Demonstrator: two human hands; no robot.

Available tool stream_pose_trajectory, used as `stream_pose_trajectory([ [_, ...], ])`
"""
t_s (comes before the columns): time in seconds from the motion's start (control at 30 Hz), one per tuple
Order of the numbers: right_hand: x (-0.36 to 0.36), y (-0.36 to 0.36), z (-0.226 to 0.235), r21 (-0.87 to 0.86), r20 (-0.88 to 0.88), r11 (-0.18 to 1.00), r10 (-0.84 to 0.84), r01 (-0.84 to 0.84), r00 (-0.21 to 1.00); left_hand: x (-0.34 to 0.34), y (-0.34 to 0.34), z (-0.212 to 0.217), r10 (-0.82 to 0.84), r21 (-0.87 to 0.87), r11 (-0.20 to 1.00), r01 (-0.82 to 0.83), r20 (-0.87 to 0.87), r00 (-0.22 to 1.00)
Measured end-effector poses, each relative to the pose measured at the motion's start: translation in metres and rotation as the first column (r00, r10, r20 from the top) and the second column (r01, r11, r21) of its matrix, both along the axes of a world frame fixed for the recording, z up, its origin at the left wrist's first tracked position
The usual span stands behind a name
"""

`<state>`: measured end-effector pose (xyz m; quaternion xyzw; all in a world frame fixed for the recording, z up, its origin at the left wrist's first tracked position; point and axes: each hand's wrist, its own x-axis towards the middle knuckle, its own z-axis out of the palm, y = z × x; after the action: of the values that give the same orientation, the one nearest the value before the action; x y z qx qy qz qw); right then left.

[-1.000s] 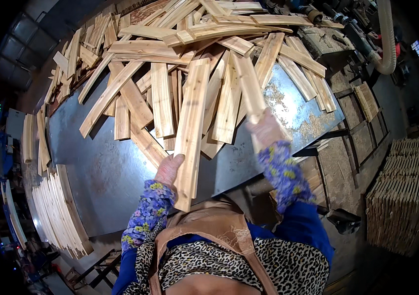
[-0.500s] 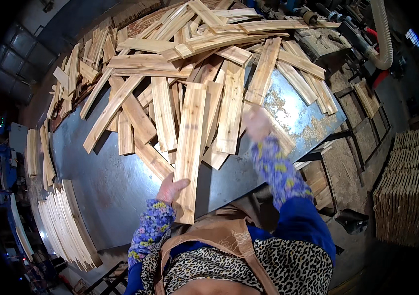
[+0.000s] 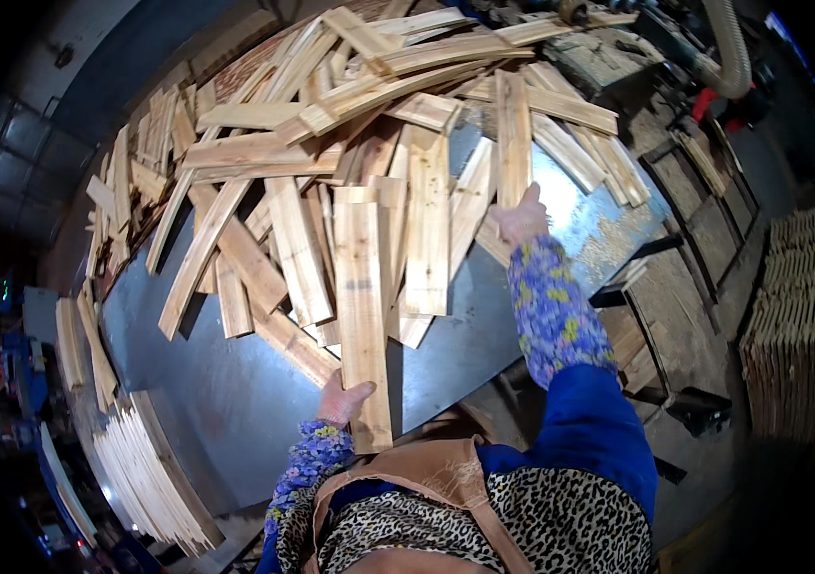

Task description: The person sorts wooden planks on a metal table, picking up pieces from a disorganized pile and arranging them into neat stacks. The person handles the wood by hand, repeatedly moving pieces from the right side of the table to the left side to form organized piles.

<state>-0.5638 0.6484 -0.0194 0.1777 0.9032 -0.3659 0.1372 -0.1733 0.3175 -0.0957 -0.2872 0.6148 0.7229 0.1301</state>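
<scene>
My left hand (image 3: 342, 400) is closed around the left edge of a long wooden board (image 3: 362, 316), close to its near end, with the thumb on top. That board points away from me, its far part lying over the pile. A short pale board end (image 3: 356, 194) shows just beyond it. Farther right, my right hand (image 3: 521, 216) is closed on the near end of a second wooden board (image 3: 513, 124), which slants little and reaches back into the heap. The underside of that grip is hidden. Between the hands lies a knotty board (image 3: 428, 220).
A heap of loose boards (image 3: 264, 153) covers the far half of the metal table (image 3: 225, 411). Sawdust (image 3: 608, 239) lies at its right. Neat board stacks stand at the left (image 3: 154, 478) and right (image 3: 795, 335). A black metal frame (image 3: 704, 239) and a pale hose (image 3: 731, 48) are beyond.
My right hand, blurred before, has moved slightly right and taken hold of the second board, which now stands straighter. My left hand keeps its board. The whole view has shifted a little.
</scene>
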Motion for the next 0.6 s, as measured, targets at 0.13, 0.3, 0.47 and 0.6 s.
stream_pose_trajectory([
  [0.13,0.118,0.037,-0.010,-0.246,-0.149,0.963,-0.151,0.111,0.977,0.009,-0.003,-0.013,0.048,-0.058,0.997,-0.045,0.040,0.998],
  [0.3,0.228,0.085,-0.064,-0.921,0.353,0.198,0.065,0.335,0.933,-0.011,0.027,0.046,0.059,-0.136,0.989,-0.049,0.073,0.996],
  [0.47,0.278,0.001,-0.038,-0.651,0.180,-0.570,0.525,0.501,0.832,0.043,0.004,0.037,0.111,-0.467,0.876,-0.118,-0.042,0.993],
  [0.6,0.273,-0.055,-0.039,-0.812,0.093,-0.368,0.684,0.453,0.724,0.116,-0.028,0.093,0.313,-0.622,0.748,-0.229,0.027,0.949],
])
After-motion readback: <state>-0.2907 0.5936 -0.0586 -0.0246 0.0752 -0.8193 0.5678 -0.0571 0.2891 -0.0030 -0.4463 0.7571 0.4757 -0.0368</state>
